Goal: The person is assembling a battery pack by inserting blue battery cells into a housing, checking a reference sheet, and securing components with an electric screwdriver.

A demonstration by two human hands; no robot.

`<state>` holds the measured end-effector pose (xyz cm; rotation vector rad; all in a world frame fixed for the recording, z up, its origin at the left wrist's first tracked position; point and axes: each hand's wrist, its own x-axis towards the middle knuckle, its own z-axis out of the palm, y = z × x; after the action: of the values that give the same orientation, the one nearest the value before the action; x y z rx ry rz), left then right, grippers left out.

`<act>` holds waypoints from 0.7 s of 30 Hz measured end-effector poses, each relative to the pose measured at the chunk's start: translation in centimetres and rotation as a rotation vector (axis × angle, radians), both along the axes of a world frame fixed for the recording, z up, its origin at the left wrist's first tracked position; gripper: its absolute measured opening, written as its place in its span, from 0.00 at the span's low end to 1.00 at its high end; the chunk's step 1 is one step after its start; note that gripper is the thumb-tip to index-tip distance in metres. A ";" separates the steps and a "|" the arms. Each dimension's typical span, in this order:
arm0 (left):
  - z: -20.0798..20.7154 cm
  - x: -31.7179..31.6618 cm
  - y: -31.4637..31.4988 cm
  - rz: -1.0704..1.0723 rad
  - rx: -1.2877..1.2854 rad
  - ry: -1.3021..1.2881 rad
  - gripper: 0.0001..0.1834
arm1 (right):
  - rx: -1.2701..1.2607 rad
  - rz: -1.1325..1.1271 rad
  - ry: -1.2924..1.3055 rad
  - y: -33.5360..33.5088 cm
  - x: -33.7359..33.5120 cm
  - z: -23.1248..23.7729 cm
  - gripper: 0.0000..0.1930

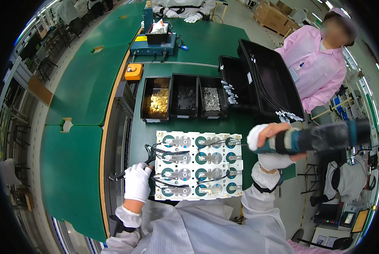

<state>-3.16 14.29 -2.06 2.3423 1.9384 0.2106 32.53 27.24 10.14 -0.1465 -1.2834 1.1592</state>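
- White panel (193,166), the landmark: a holed rectangular plate on the green worktop (138,137), bearing rows of round metal discs and terminal strips; black leads (168,185) cross it and mask some of these.
- Left hand (137,183), white-gloved, just beside the panel's left edge: fingers bent together, their undersides hidden. A dark slender piece (117,176) projects on the far side; whether it is gripped cannot be told.
- Right hand (269,136), partly gloved, beyond the panel's right edge: closed firmly about a teal-and-black power screwdriver (320,139), its body blurred, its tip toward the panel and indistinct.
- Beyond the panel: gold-coloured parts (159,101), a black bin (185,80) with dark contents hard to discern, and silver-coloured parts (211,99).
- Beyond the panel, to the right: a tilted black crate (282,84), partly hiding a pink-clad co-worker (314,63).
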 end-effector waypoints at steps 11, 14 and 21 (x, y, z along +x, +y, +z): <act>-2.2 2.0 -1.4 0.147 0.161 -0.612 0.25 | -0.071 0.377 -0.202 -0.2 3.6 -2.0 0.42; -2.5 1.3 -1.1 0.113 0.169 -0.699 0.21 | -0.103 0.351 -0.245 -0.5 3.5 -1.6 0.41; -3.2 0.9 -0.4 0.123 0.171 -0.730 0.07 | -0.183 0.167 -0.210 -1.9 2.4 -2.5 0.41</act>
<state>-2.22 13.86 -5.30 1.8270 1.7133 1.0986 34.98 25.34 7.61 -0.3072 -1.3914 1.4345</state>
